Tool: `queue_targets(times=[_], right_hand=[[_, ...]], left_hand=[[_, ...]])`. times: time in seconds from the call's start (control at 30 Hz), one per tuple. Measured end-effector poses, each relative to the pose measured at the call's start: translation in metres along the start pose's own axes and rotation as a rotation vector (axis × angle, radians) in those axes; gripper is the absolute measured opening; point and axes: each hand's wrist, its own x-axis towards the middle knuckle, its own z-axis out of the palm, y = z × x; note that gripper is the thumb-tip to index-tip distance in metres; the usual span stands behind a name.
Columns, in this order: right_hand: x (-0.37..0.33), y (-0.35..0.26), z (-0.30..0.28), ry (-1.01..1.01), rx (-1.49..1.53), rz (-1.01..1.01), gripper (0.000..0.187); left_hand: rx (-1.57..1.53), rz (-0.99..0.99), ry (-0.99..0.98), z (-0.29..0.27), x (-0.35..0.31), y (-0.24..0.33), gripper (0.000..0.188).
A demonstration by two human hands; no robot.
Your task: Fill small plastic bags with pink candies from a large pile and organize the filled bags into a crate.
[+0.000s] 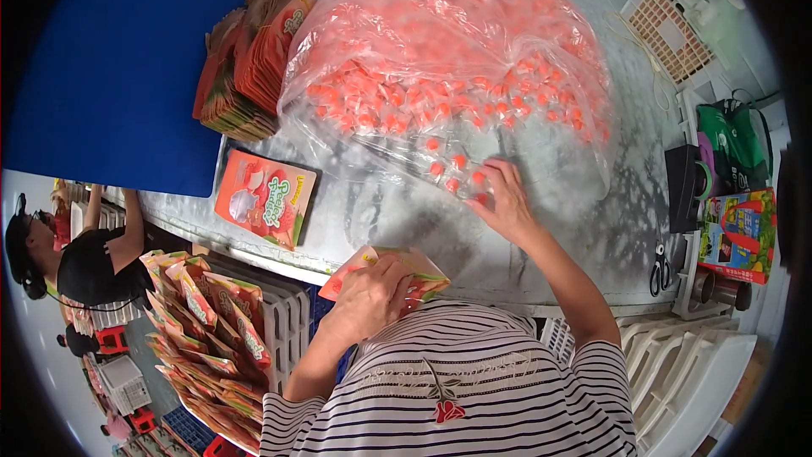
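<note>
On the grey-white table (584,258), right up at the near edge, a red pouch (429,278) sits in the left hand (365,298), fingers folded over and clamped onto it, just in front of the striped shirt (465,372). Right hand (506,207) is further out, thumb and fingers bent around a couple of wrapped red candies (436,167) from a small loose bunch; honestly can't tell if it's actually pinching any. Just behind that is a huge clear plastic bag (440,21) packed with more of them. Another pouch lies flat off to the left, stacks of pouches (269,51) behind it, and scissors (659,271) over at the right.
</note>
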Motion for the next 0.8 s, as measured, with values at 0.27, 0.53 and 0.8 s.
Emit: queue_targets(times=[0.27, 0.53, 0.8], right_hand=[[0.035, -0.017, 0.034, -0.052, -0.157, -0.233, 0.040], [-0.005, -0.003, 0.009, -0.109, -0.195, -0.228, 0.050], [-0.016, -0.005, -0.003, -0.037, -0.216, -0.014, 0.085]], left_hand=[[-0.014, 0.010, 0.003, 0.000, 0.004, 0.004, 0.010], [-0.017, -0.009, 0.016, 0.000, 0.000, 0.000, 0.009], [-0.026, -0.034, 0.001, -0.015, 0.008, 0.007, 0.012]])
